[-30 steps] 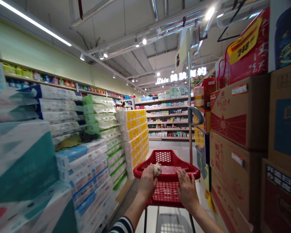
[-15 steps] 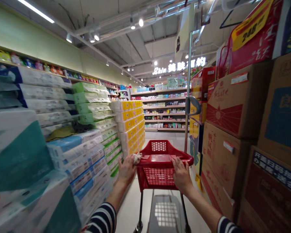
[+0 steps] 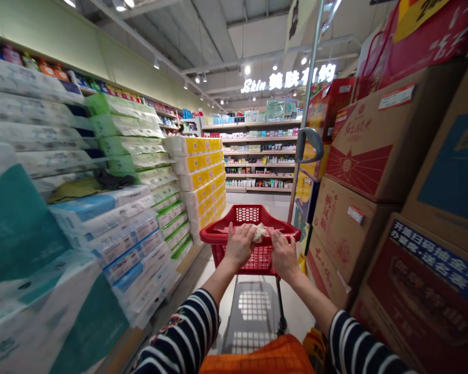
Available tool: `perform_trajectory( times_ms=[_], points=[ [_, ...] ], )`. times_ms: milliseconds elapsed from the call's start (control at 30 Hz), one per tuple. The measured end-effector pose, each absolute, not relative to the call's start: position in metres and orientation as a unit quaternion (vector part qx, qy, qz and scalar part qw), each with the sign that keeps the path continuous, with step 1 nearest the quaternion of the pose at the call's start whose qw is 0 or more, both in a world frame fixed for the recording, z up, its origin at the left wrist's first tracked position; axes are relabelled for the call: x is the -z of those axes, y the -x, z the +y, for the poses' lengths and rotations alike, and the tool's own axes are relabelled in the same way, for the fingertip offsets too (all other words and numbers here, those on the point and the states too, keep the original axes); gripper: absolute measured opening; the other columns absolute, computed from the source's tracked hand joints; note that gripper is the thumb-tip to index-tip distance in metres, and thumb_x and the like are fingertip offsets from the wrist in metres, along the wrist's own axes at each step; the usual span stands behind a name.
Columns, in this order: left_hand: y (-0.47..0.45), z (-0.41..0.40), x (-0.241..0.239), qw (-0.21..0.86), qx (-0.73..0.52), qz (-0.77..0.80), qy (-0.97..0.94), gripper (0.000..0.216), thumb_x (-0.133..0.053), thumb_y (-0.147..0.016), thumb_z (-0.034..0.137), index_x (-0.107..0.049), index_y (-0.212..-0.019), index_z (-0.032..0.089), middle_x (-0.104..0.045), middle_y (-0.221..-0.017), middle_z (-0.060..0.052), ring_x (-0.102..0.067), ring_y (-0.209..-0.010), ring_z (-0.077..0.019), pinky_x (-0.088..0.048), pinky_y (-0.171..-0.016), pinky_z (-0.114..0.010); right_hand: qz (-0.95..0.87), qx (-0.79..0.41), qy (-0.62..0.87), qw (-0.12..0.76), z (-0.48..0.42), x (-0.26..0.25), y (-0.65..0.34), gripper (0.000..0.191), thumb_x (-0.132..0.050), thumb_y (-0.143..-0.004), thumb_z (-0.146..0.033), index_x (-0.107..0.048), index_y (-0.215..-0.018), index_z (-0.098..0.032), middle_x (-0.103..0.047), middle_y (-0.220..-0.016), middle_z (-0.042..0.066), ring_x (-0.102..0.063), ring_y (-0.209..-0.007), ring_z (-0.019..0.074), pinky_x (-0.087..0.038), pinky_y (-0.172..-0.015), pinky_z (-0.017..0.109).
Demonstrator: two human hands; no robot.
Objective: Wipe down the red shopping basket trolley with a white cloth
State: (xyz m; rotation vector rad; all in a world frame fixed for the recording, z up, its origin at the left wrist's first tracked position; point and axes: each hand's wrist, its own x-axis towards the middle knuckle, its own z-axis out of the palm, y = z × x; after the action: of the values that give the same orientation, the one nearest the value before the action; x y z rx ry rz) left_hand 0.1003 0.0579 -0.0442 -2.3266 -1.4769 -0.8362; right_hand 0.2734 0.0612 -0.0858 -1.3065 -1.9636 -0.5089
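In the head view, the one there is, the crumpled white cloth (image 3: 259, 232) sits at the inner side of my left hand (image 3: 239, 246), in the gap before my right hand (image 3: 284, 254); the left is the nearer. My left fingers are bent and pinch it against the red handle (image 3: 212, 237), whose long axis runs crosswise under both hands. My right fingers lie close together, slightly bent over the handle, without the cloth; whether they grip I can't tell. The cart basket (image 3: 248, 213) lies just beyond my fingertips, yellow packs (image 3: 205, 182) to their left, cardboard boxes (image 3: 361, 150) to their right.
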Motion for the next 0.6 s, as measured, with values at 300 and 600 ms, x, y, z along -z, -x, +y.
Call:
perform_trajectory(
  times_ms=[300,600],
  points=[
    [-0.039,0.056,0.048,0.145,0.319,-0.612,0.709,0.038,-0.041,-0.084,0.024,-0.048,-0.122,0.021,-0.055,-0.126,-0.009,-0.048,-0.117,-0.024,-0.006,-0.109,-0.057,-0.763,0.189,0.507,0.353,0.061,0.087,-0.277,0.056,-0.038,-0.073,-0.008,-0.046,-0.128,-0.012,-0.051,-0.129,0.011,-0.04,-0.122,0.0225,-0.012,-0.106,0.045],
    [-0.121,0.057,0.044,0.143,0.291,-0.504,0.8,0.041,-0.039,-0.087,0.031,-0.043,-0.127,0.026,-0.049,-0.133,-0.007,-0.04,-0.124,-0.0238,-0.003,-0.109,-0.057,-0.765,0.212,0.513,0.327,0.058,0.085,-0.283,0.055,-0.04,-0.074,-0.009,-0.046,-0.128,-0.014,-0.051,-0.129,0.011,-0.038,-0.124,0.0239,-0.009,-0.106,0.048]
  ],
)
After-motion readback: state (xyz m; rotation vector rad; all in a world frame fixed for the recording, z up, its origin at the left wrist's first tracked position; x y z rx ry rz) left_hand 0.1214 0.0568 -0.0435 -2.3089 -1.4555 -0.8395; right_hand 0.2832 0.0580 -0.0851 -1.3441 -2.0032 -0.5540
